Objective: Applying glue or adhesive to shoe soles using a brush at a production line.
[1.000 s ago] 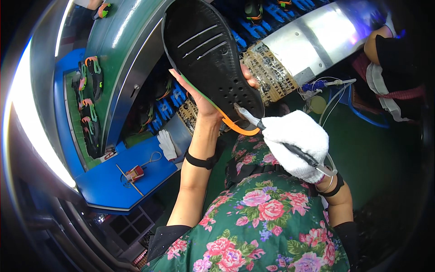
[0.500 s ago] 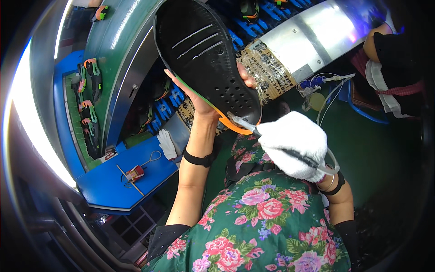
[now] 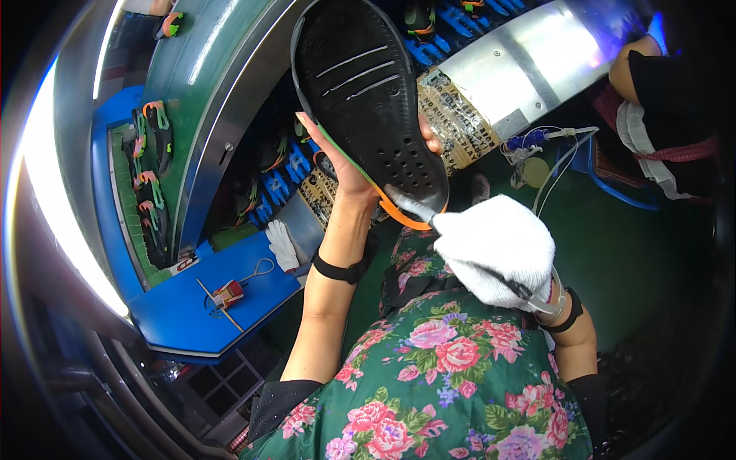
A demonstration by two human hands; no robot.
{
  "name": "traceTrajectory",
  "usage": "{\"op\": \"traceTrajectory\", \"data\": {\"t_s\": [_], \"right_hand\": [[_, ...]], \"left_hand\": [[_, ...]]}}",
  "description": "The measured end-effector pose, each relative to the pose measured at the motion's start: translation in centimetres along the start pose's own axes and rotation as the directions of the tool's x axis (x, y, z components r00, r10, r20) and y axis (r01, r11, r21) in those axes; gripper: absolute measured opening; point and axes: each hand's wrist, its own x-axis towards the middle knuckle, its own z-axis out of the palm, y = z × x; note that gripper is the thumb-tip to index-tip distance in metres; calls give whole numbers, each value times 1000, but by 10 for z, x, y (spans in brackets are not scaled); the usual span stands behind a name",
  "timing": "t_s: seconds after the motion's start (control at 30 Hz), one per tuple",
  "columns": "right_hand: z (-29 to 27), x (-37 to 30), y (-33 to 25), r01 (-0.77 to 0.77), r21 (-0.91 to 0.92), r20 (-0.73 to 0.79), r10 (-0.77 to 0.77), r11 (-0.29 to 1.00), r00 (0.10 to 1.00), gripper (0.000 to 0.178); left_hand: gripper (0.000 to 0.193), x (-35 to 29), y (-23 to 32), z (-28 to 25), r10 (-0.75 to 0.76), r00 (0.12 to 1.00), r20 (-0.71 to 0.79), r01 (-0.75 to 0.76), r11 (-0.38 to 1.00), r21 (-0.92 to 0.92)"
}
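A large black shoe sole (image 3: 356, 96) with an orange and green edge is tilted up in front of me. My bare left hand (image 3: 351, 172) is closed around it, with the palm along the left edge and fingertips showing at the right edge. My right hand (image 3: 494, 249), in a white glove, grips a brush (image 3: 422, 210) with a clear tube trailing back along the wrist. The bristles touch the sole's heel end, where a pale wet-looking streak shows below several small holes. The glove hides most of the brush handle and my right fingers.
At left is a blue table (image 3: 215, 307) bearing a red box (image 3: 228, 294) with a stick and a wire loop. A white glove (image 3: 282, 245) lies beside it. Behind runs a curved conveyor with blue racks (image 3: 295, 172) and a metal edge plate (image 3: 529, 61). Another person's arm (image 3: 625, 77) is at right.
The sole and my left hand have shifted a little to the right. My gloved right hand has moved slightly, and the bristles lie across the heel with a wider pale streak.
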Motion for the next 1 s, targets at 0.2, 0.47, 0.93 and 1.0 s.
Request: {"op": "traceTrajectory", "data": {"t_s": [0.2, 0.47, 0.93, 1.0], "right_hand": [[-1, 0, 0, -163, 12, -73, 163, 987, 984, 24], [-1, -3, 12, -326, 344, -49, 364, 881, 930, 15], [-4, -5, 5, -36, 114, 7, 36, 993, 999, 32], [-6, -6, 6, 30, 117, 6, -31, 993, 1000, 30]], "left_hand": [[121, 6, 3, 8, -30, 999, -10, 30, 999, 21], [123, -1, 6, 13, -104, 982, -156, 111, 993, 32], [121, -7, 29, 19, 169, 985, -35, -170, 985, -33], [121, -4, 28, 21, 156, 988, -13, -157, 985, -75]]}}
